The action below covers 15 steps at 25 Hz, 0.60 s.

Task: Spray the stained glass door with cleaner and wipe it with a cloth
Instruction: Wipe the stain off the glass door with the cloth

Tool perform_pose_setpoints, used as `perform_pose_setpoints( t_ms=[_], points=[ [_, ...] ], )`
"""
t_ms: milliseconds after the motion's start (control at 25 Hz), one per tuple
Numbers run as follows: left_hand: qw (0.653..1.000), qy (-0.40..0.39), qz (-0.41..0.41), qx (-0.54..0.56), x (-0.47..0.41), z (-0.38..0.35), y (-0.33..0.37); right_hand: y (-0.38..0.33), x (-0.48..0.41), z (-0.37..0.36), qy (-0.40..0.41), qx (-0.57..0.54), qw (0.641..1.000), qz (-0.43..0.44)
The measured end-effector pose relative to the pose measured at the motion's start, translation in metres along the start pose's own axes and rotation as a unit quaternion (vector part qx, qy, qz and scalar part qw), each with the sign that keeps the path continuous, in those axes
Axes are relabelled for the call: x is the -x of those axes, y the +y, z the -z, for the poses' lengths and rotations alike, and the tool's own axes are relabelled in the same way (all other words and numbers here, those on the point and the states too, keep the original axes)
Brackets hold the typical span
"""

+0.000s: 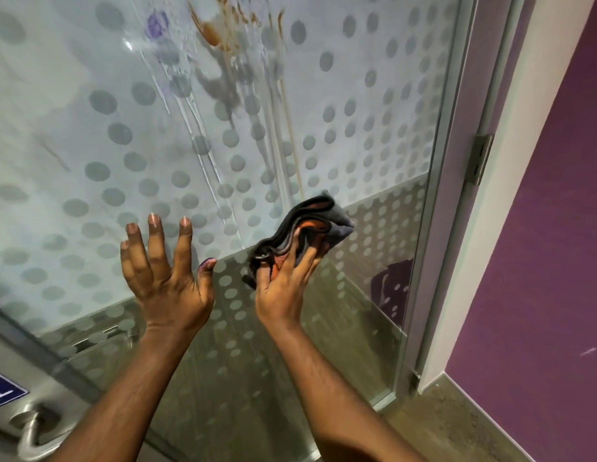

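The glass door [90,138] with its frosted dot pattern fills most of the view. Brown stains [217,35] and a purple smudge [157,25] sit high on the glass, and wet streaks [204,141] run down from them. My right hand [287,288] holds a folded grey cloth with black and orange edging [307,228] close to the glass, below the streaks. My left hand [164,271] is raised beside it, fingers spread, palm toward the glass, holding nothing. No spray bottle is in view.
The metal door frame [457,161] with a hinge [478,158] runs down the right side, next to a purple wall [540,261]. A metal door handle [30,431] and a blue sign [4,391] sit at the lower left. Grey floor [457,425] lies at the lower right.
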<state>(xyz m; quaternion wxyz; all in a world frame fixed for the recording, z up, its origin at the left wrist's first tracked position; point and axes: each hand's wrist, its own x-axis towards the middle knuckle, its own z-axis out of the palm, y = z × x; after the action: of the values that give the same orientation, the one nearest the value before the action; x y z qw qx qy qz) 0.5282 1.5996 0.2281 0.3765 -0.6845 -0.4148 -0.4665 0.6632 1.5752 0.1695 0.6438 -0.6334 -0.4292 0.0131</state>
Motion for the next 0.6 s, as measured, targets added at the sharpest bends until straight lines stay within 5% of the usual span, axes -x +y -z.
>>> perform_pose_setpoints(
  t_ms=[240, 480, 600],
  points=[
    [0.999, 0.027, 0.032, 0.02, -0.023, 0.012, -0.001, -0.03, -0.081, 0.027, 0.158, -0.069, 0.981, -0.085],
    [0.997, 0.042, 0.01, 0.058, -0.059, 0.016, -0.003, -0.048, 0.002, -0.01, -0.015, 0.019, 0.997, 0.073],
    [0.996, 0.062, -0.002, 0.062, -0.082, 0.019, -0.016, -0.041, -0.024, 0.004, 0.012, 0.036, 0.996, 0.083]
  ],
)
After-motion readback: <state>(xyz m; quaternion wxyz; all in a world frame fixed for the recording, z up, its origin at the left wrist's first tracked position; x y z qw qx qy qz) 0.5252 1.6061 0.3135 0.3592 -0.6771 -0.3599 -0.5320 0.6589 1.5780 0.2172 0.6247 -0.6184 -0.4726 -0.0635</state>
